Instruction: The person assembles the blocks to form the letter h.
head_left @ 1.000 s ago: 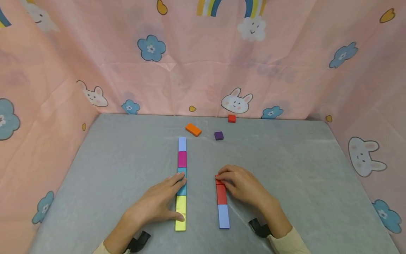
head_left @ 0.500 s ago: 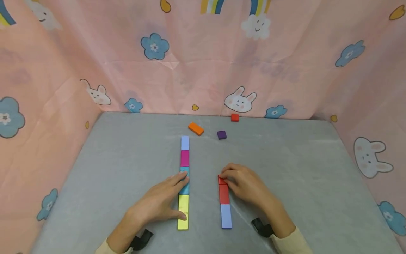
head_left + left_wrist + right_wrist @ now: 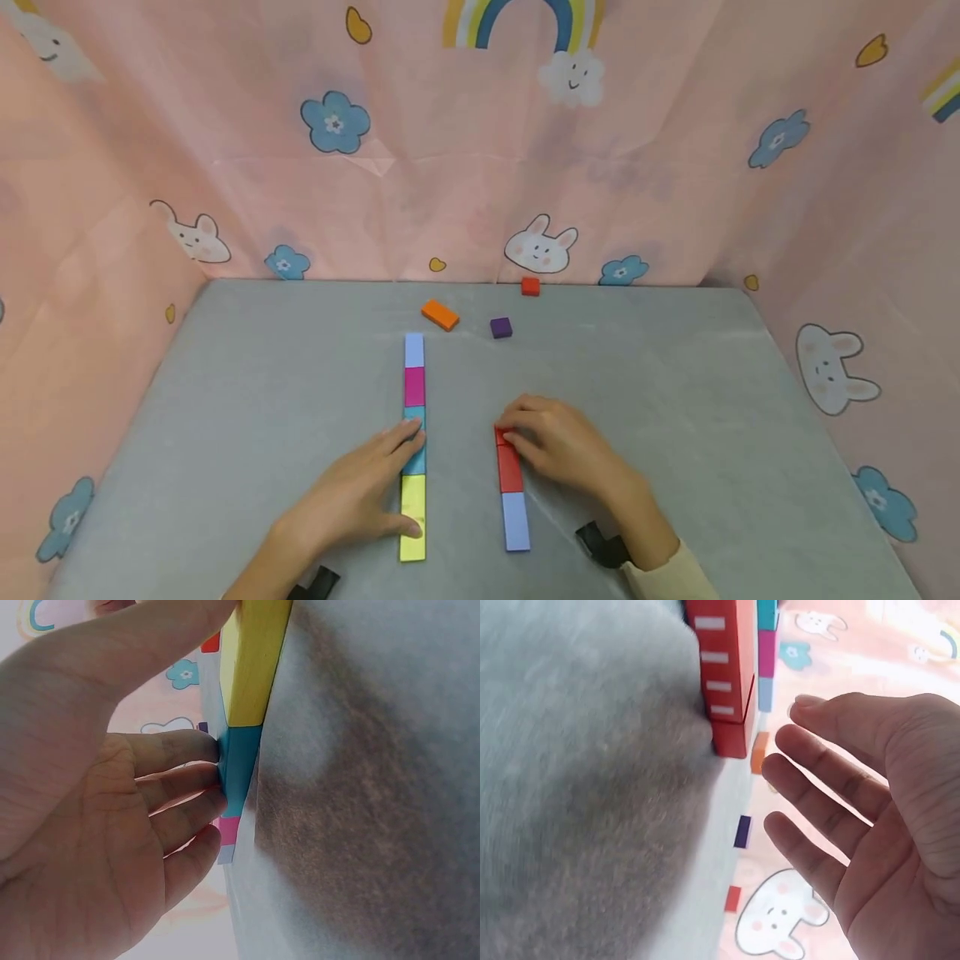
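In the head view, my left hand (image 3: 345, 504) lies along the left row of flat blocks. Its fingertips are at the blue block (image 3: 417, 465), and the thumb rests on the yellow block (image 3: 411, 497). Beyond the blue one come a magenta block (image 3: 415, 387) and a light blue block (image 3: 414, 350), end to end. My right hand (image 3: 566, 446) hovers at the far end of the shorter right row, its bent fingers overlapping the small red block (image 3: 731, 740). The right wrist view shows a gap between those fingers and the block. A longer red block (image 3: 510, 471) and another light blue block (image 3: 515, 521) follow nearer.
Toward the back of the grey tabletop (image 3: 675, 375) lie an orange block (image 3: 440, 315), a purple block (image 3: 501, 327) and a small red block (image 3: 530, 287), the last at the back edge. A pink printed curtain (image 3: 450, 183) encloses the back and sides.
The whole scene shifts slightly right and then left in the head view as the camera turns. Both hands and the blocks keep their places relative to one another.
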A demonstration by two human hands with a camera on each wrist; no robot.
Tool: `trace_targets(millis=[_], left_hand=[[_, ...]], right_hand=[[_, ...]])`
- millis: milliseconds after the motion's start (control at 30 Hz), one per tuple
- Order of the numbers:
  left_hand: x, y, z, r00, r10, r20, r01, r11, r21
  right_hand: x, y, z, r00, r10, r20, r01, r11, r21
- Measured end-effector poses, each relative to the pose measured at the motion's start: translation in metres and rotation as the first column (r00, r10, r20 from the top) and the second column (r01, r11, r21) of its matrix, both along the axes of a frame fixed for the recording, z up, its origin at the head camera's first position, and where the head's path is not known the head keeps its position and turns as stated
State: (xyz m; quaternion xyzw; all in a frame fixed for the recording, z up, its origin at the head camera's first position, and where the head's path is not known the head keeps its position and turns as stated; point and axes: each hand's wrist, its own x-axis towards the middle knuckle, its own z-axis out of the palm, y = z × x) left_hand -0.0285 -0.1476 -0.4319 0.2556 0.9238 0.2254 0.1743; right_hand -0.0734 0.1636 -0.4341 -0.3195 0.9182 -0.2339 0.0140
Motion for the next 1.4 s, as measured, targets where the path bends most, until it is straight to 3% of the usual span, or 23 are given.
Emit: trace_targets(millis=[167, 433, 667, 833, 1167, 1400], left_hand=[[-0.004, 0.0, 0.0, 1.0, -0.003, -0.007, 0.003, 1.0, -0.004], [-0.004, 0.001, -0.001, 1.0, -0.008, 0.006, 0.008, 1.0, 0.002], [-0.002, 0.002, 0.0, 1.0, -0.003, 0.014, 0.003, 1.0, -0.01], [-0.002, 0.001, 0.001, 1.0, -0.002, 0.02, 0.002, 1.0, -0.004], [-0.002, 0.002, 0.002, 1.0, -0.013, 0.002, 0.013, 0.999, -0.03], [-0.003, 0.002, 0.0, 1.0, 0.001, 0.016, 0.0, 1.0, -0.031]], right_hand=[[0.007, -0.004, 0.004, 1.0, 0.014, 0.022, -0.014, 1.0, 0.005], [0.027, -0.001, -0.002, 0.998, 0.045, -0.032, -0.043, 0.997, 0.07], [0.042, 0.006, -0.014, 0.999, 0.037, 0.031, -0.042, 0.985, 0.165], [0.044, 0.007, -0.016, 0.998, 0.021, 0.054, -0.029, 0.987, 0.158], [0.046, 0.011, -0.013, 0.982, 0.038, 0.186, -0.074, 0.979, 0.191], [0.046, 0.011, -0.014, 0.982, 0.05, 0.181, -0.085, 0.977, 0.194]])
